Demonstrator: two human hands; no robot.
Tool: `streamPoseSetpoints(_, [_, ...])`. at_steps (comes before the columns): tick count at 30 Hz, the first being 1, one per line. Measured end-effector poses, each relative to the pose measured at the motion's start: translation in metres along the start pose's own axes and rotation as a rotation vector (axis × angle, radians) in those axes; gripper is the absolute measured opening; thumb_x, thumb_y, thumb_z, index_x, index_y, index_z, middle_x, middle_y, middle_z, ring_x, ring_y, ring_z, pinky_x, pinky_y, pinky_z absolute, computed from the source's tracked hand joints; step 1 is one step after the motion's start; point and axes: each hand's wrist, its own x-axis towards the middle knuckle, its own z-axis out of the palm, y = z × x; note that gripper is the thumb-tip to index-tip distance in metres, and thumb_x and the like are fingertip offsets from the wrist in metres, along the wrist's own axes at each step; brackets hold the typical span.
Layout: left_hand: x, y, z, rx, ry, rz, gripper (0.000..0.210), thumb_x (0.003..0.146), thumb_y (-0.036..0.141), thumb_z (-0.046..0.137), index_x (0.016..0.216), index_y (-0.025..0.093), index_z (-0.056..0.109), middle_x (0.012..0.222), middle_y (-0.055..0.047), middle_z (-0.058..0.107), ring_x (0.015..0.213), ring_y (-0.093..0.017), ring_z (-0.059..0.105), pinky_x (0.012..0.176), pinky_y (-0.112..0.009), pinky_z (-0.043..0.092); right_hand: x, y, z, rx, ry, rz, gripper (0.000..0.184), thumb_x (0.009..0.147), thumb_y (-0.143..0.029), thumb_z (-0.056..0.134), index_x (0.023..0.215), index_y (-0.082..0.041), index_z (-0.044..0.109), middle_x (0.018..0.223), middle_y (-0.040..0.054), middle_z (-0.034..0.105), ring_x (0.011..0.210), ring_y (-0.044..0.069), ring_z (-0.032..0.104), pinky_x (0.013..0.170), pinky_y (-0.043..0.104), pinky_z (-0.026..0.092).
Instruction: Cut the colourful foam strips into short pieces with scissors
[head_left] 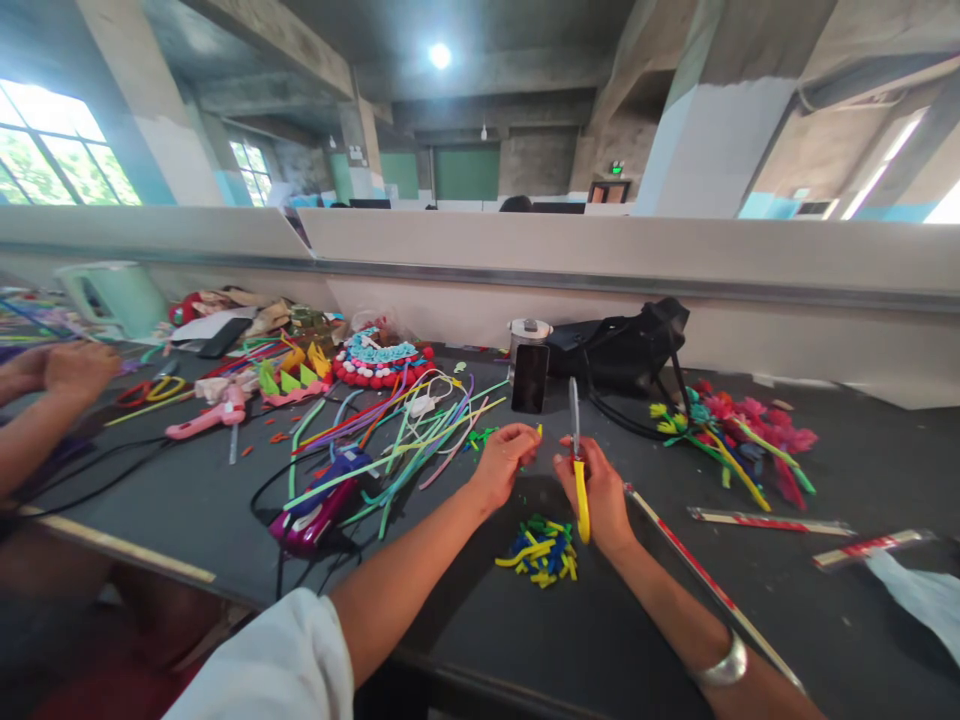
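Note:
My right hand (602,500) is closed round a pair of scissors (581,498) with yellow handles, the blades pointing away from me. To its left, my left hand (508,462) is pinched, with a small yellow piece (539,430) showing at the fingertips; it looks like a bit of pipe cleaner. Between my forearms lies a pile of short cut pieces (541,552) in yellow, blue and green. Several small green pieces (480,438) are scattered just beyond my left hand.
Long coloured pipe cleaners (405,440) and a purple device (319,510) lie left. A phone (530,378) leans on a metal canister; a black bag (630,345) stands behind. Fuzzy flowers (750,430) and wrapped sticks (769,521) lie right. A co-worker's hands (71,375) are far left, near a pink glue gun (217,412).

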Motion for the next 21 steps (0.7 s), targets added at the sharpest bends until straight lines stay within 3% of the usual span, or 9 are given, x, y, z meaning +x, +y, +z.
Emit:
streamPoseSetpoints(7, [0.006,0.006,-0.004,-0.235,0.165,0.131,0.011,0.064,0.022,0.065,0.065,0.016,0.055,0.055,0.006,0.043,0.049,-0.006,0.036,0.054,-0.023,0.034,-0.007,-0.006,0.001,-0.387,-0.153,0.020,0.028,0.080,-0.028,0.053,0.107,-0.024,0.058,0.076,-0.0015,0.062,0.064,0.013,0.056,0.056,0.021,0.032])
streamPoseSetpoints(13, [0.006,0.005,-0.004,-0.227,0.158,0.178,0.014,0.067,0.025,0.065,0.065,0.016,0.054,0.056,0.005,0.045,0.052,-0.007,0.041,0.054,-0.022,0.033,-0.009,-0.011,0.001,-0.507,-0.202,0.021,0.032,0.078,-0.024,0.058,0.111,-0.026,0.058,0.075,-0.0011,0.059,0.065,0.012,0.053,0.054,0.020,0.025])
streamPoseSetpoints(21, [0.007,0.003,-0.005,-0.192,0.171,0.189,0.012,0.068,0.024,0.065,0.068,0.016,0.056,0.057,0.005,0.046,0.052,-0.007,0.042,0.055,-0.023,0.033,-0.010,-0.012,0.001,-0.595,-0.149,-0.013,0.030,0.080,-0.019,0.057,0.109,-0.026,0.061,0.072,-0.0004,0.057,0.064,0.011,0.050,0.054,0.021,0.021])
